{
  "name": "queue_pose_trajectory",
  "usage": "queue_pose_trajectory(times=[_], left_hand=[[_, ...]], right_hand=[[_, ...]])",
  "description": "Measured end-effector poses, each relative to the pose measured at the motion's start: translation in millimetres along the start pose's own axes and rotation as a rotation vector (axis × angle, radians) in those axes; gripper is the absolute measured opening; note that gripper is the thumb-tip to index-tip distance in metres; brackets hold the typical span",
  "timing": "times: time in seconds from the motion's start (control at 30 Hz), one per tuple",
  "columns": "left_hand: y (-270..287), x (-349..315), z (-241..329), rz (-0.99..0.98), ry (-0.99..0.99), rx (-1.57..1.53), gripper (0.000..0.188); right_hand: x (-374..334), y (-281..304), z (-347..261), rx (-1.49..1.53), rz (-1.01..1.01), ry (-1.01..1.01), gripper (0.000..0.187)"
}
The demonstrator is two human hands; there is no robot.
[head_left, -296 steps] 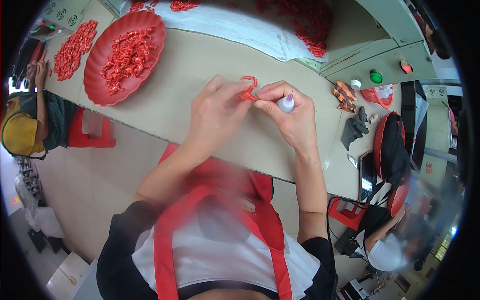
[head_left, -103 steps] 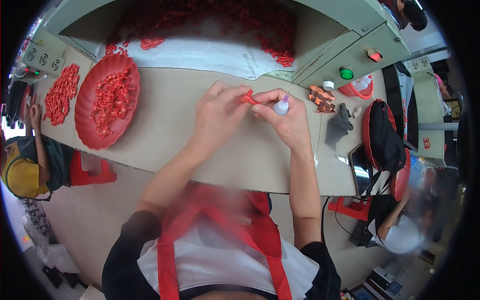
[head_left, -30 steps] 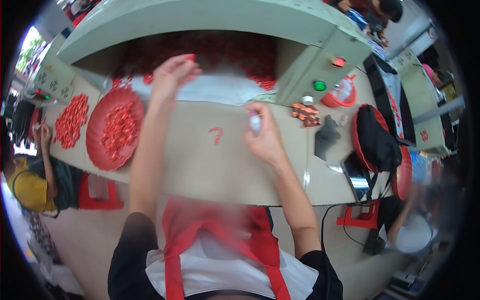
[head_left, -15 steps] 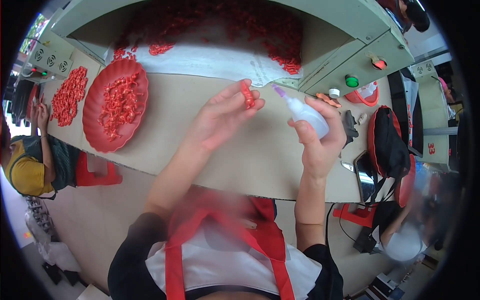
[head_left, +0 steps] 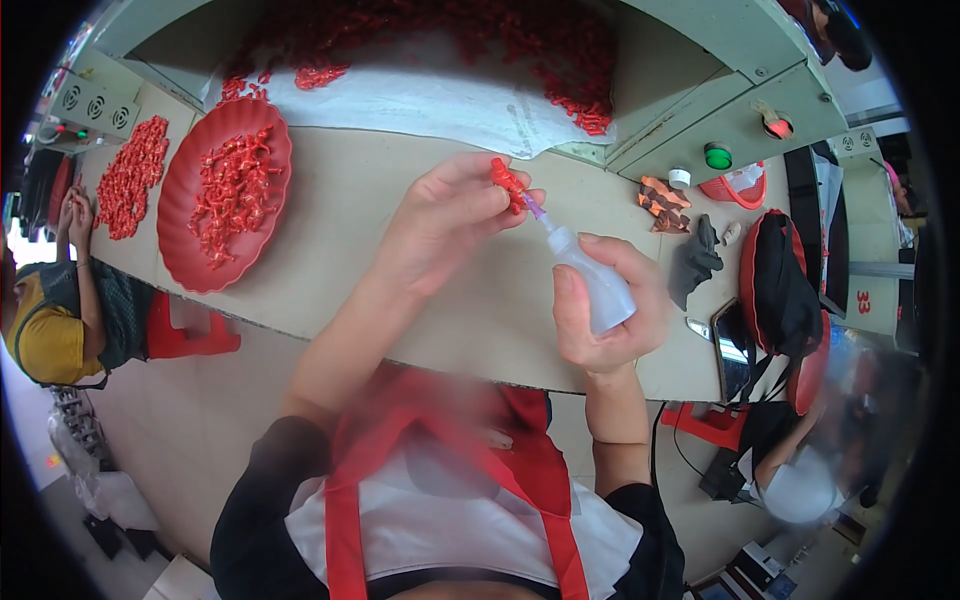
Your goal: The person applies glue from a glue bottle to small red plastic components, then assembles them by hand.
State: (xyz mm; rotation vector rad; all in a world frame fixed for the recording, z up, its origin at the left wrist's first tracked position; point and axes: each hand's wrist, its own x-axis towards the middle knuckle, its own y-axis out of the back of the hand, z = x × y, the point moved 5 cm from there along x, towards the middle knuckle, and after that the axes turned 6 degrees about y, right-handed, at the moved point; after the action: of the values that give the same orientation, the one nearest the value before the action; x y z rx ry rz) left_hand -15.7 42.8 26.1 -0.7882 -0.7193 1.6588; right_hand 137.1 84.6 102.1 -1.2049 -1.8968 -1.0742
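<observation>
Fingers (head_left: 572, 305) clamp: left hand (head_left: 438, 212) on a red figurine (head_left: 502, 175), right hand (head_left: 632, 325) around a squeeze bottle (head_left: 595, 285).

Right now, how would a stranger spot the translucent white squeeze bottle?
Over the beige worktable, find the person's bare right hand. It grips the translucent white squeeze bottle, tilted toward the small glossy red piece in the left hand. Its slim purple tip sets it apart from the red piece.

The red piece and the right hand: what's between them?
In the head view, the held squeeze bottle, its purple nozzle pointing toward the red piece.
</observation>
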Motion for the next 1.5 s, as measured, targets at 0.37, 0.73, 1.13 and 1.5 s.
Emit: queue_pose_trajectory(times=[0.37, 0.73, 1.13, 1.5], left_hand=[[1.4, 1.7, -1.1, -0.025, -0.01, -0.002, 0.024], [-1.8, 0.3, 1.5, -0.022, -0.013, 0.026, 0.02], [0.5, 0.8, -1.8, -0.023, 0.031, 0.004, 0.021], [0.4, 1.3, -2.2, -0.034, 0.032, 0.002, 0.021]], right_hand=[[-5.1, 1.5, 0.8, -0.013, -0.074, -0.096, 0.027], [-1.2, -0.8, 2.2, 0.014, 0.007, -0.047, 0.029], [1.0, 1.1, -0.4, 0.01, -0.014, -0.07, 0.029], [-0.4, 1.0, -1.2, 0.01, -0.021, -0.086, 0.028]])
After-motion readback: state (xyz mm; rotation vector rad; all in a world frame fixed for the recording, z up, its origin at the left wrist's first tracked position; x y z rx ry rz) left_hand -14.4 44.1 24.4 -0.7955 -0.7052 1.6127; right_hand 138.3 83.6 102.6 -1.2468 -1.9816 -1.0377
